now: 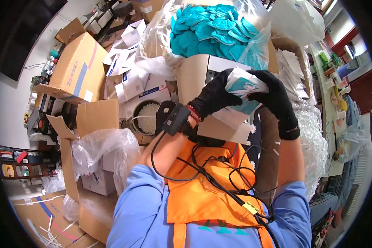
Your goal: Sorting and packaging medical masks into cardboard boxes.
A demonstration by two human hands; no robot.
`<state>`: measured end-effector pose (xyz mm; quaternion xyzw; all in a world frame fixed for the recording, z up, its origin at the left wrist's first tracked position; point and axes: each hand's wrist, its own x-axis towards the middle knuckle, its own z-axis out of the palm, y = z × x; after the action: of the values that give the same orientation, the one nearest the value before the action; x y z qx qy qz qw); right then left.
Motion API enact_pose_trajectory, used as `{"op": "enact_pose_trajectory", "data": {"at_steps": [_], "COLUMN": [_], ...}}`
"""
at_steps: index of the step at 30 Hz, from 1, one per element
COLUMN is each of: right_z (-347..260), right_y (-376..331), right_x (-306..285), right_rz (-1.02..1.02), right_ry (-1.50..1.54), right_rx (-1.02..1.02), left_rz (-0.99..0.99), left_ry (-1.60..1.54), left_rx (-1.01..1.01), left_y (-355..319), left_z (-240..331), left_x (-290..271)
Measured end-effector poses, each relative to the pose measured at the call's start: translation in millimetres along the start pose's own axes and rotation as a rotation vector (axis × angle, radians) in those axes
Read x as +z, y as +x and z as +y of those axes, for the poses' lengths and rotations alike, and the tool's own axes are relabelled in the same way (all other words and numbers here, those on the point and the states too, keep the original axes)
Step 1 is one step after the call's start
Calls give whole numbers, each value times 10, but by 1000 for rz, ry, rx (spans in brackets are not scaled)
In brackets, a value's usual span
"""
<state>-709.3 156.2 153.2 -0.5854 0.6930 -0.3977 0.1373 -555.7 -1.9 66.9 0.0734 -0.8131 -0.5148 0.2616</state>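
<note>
Clenched on a teal-and-white bundle (244,84), my left grip (214,96) and right grip (274,91) hold it from both sides at two o'clock. On my remote feed an orange apron (186,184) looped with black cables (205,172) lies nearest, at six; beyond it, a dark bowl (136,127) of white bits (148,118) sits at nine, an open carton (97,115) draped with clear plastic (99,142) at eight. Further out, I see a pale box (191,76) at twelve, a striped carton (80,62) at ten, and a heap of teal pieces (213,33) between twelve and one

Stacked teal-white packets (243,87) tilt between the left hand (215,94) and right hand (274,90).
</note>
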Motion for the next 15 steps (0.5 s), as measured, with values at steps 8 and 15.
{"op": "enact_pose_trajectory", "data": {"at_steps": [8,15], "right_z": [355,176], "right_y": [-749,-439], "right_x": [126,440], "right_rz": [498,487], "right_ry": [759,532], "right_rx": [180,167], "left_rz": [-65,-74], "left_ry": [-270,-96], "left_rx": [-139,81], "left_y": [96,166], "left_z": [-65,104], "left_x": [-23,22]}}
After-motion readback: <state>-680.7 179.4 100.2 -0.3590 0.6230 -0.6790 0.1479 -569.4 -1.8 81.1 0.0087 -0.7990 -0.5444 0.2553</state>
